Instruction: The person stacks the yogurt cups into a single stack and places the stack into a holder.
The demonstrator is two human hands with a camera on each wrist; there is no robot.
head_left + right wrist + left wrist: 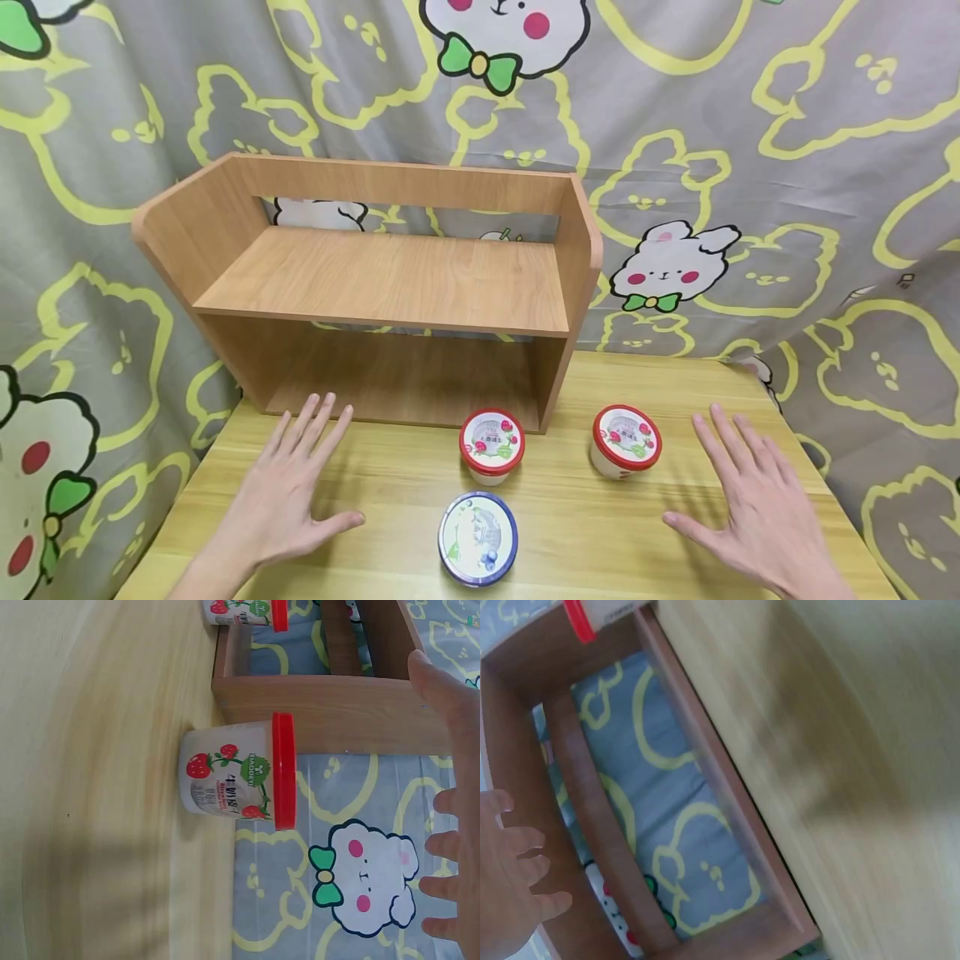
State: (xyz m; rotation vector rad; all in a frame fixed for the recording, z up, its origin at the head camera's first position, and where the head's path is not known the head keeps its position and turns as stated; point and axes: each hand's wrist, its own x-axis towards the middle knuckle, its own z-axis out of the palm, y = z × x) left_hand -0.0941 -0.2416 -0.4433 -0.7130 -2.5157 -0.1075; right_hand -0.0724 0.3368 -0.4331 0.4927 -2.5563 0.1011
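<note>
Both my hands are spread wide over the tabletop (577, 542) and hold nothing. My left hand (281, 492), thumb out to the side, is before the left part of the wooden shelf (382, 279); well to the right of its thumb stands the blue-lidded tub (478, 540). My right hand (757, 508) is splayed likewise, and nearest it, to its left, the right-hand red-lidded tub (627, 442) stands upright, strawberries printed on its side. Between my hands, the other red-lidded tub (492, 446) stands near the shelf's right end, behind the blue lid. The shelf, with two levels, stands before a grey curtain (675, 100) patterned with yellow outlines and white rabbits.
</note>
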